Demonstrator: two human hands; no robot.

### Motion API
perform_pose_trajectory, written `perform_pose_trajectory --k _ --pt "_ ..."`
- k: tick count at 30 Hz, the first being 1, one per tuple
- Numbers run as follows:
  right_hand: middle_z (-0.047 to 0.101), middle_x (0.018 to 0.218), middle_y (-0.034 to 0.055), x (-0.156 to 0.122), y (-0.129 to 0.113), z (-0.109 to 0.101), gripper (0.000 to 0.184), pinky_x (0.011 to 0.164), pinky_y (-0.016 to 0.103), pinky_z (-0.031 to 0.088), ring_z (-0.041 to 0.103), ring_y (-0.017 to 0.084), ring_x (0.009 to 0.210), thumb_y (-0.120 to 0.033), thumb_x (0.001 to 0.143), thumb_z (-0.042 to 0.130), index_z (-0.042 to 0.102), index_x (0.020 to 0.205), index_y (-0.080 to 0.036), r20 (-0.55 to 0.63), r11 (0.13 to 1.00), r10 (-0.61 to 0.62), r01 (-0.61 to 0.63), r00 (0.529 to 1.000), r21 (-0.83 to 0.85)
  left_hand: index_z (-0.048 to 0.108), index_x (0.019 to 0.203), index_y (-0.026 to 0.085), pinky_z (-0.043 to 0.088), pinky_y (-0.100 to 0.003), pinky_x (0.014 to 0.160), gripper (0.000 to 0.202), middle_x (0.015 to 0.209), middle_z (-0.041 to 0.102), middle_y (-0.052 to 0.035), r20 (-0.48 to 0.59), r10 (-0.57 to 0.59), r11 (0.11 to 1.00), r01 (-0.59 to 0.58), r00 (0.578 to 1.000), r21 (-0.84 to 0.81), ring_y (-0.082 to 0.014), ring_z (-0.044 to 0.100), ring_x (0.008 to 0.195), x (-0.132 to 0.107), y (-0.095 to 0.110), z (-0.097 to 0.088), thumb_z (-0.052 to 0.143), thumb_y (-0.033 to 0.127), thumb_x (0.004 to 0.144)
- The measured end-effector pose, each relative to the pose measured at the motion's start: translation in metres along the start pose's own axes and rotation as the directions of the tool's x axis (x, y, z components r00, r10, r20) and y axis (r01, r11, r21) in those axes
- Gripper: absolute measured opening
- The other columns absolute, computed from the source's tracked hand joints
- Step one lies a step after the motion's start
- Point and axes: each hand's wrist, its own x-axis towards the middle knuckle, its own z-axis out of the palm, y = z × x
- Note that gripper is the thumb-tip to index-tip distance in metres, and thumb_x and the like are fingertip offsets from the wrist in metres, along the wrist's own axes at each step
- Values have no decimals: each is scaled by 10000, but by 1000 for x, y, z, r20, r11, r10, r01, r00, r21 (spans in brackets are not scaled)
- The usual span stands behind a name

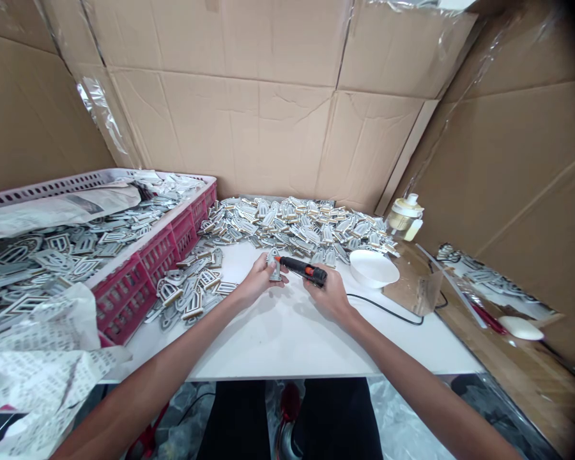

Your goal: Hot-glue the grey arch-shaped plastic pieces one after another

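Note:
Near the middle of the white table, my left hand point(261, 278) pinches a small grey arch-shaped piece point(274, 264) upright between its fingers. My right hand point(331, 291) is wrapped around a black glue gun point(298, 266) with an orange nozzle. The nozzle points left and meets or nearly meets the piece; contact is too small to tell. A black cord point(383, 305) runs off to the right of my right hand. Left of my left hand lies a loose group of similar pieces point(197, 295), and behind both hands spreads a big heap of them point(297, 223).
A pink plastic crate point(141, 275) full of similar pieces and crumpled paper point(52, 345) stands at left. To the right are a white bowl point(374, 268), a clear-and-cream container point(405, 216) and a white spoon-like tool point(520, 328) with a red handle. Cardboard walls point(220, 121) enclose the table.

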Motion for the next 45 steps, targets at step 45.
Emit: perform_pose_trajectory --k 45 --pt "505 616 -19 1 6 -4 76 537 223 322 449 115 575 -232 697 548 516 677 -165 84 994 -29 20 996 108 380 1026 228 469 -346 806 366 831 638 -25 17 171 979 -168 985 -116 -160 608 858 6 5 -11 601 363 766"
